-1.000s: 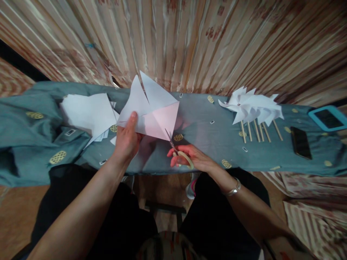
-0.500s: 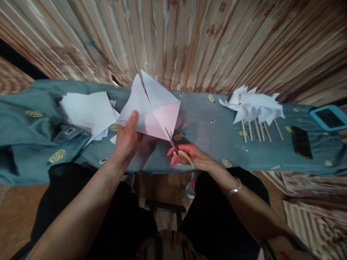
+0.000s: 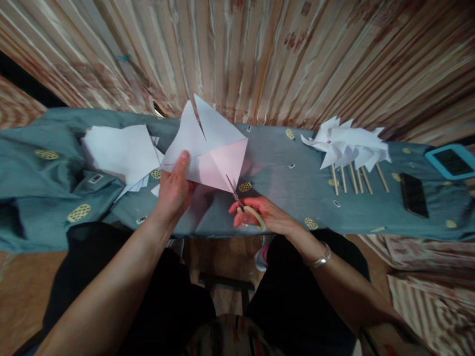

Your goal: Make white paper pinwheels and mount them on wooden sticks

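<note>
My left hand [image 3: 175, 190] pinches a white square sheet of paper [image 3: 218, 128] at its left corner, thumb on top. A slit runs from the sheet's far corner toward its middle, and crease lines cross it; the near right part looks pinkish. In my right hand [image 3: 260, 212] is a pair of scissors [image 3: 254, 215] with pale yellow-green handles, fingers through the loops. The blades reach over the sheet's near right corner. Whether they are cutting at this instant I cannot tell.
A stack of white paper [image 3: 120, 148] lies at left on the green patterned cloth [image 3: 285, 183]. To the right are several white paper pinwheels [image 3: 352, 143] on sticks, a black phone [image 3: 414, 195] and a blue-framed device [image 3: 451, 161]. A pleated curtain [image 3: 237, 59] hangs behind.
Almost nothing differs. The view has shifted very slightly; both hands, the sheet and the scissors keep nearly the same places.
</note>
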{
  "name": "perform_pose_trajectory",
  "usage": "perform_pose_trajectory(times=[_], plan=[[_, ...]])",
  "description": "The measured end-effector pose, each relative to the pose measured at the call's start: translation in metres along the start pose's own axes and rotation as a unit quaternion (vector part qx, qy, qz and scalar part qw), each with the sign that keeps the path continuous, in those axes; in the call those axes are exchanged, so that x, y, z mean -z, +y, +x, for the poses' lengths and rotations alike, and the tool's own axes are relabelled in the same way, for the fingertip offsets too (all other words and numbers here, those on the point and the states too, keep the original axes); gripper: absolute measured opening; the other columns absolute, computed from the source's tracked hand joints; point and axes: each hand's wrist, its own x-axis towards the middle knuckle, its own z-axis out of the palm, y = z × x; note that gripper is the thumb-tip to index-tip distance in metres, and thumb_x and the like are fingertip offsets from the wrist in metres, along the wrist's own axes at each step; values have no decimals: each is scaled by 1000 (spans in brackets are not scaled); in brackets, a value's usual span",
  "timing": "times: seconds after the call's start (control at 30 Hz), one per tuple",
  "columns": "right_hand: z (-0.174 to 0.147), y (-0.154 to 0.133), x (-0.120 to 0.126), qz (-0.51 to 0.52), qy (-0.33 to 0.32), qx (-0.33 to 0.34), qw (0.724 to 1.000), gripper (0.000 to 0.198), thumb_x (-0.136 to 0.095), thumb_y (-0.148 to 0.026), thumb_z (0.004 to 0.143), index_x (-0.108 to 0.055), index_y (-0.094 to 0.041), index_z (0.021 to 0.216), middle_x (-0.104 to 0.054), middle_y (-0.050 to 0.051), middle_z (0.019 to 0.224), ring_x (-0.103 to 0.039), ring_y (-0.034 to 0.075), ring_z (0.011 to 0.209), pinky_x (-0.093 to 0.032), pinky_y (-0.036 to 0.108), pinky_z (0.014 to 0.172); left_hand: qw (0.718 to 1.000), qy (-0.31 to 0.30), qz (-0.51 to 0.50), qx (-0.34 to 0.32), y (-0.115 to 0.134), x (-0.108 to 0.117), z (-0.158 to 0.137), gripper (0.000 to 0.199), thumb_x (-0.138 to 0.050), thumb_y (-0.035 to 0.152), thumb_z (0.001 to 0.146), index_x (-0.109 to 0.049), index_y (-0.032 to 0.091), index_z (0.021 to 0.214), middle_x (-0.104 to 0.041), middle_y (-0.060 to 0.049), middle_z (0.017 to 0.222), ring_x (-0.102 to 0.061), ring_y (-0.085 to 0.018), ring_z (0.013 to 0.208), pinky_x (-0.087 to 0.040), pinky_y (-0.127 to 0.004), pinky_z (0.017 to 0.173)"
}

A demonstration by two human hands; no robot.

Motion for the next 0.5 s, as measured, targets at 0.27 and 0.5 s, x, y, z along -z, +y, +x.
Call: perform_pose_trajectory(times=[0.27, 0.5], plan=[[0, 0, -1, -3, 4, 4, 1000, 57, -74, -59, 67, -60, -13, 98, -65, 4, 81, -58, 11, 69, -48, 28, 67, 1000, -4, 12, -16, 1, -3, -2, 23, -57, 24, 92, -63, 19, 114, -72, -7, 109, -68, -21, 104, -59, -30, 85], [2, 3, 0, 22, 3, -2, 1000, 58, -80, -56, 61, -60, -13, 94, -65, 3, 79, -56, 9, 64, -47, 27, 63, 1000, -10, 23, -4, 0, -1, -1, 22, -57, 25, 91, -64, 23, 112, -71, -5, 115, -66, -23, 109, -59, -33, 87]])
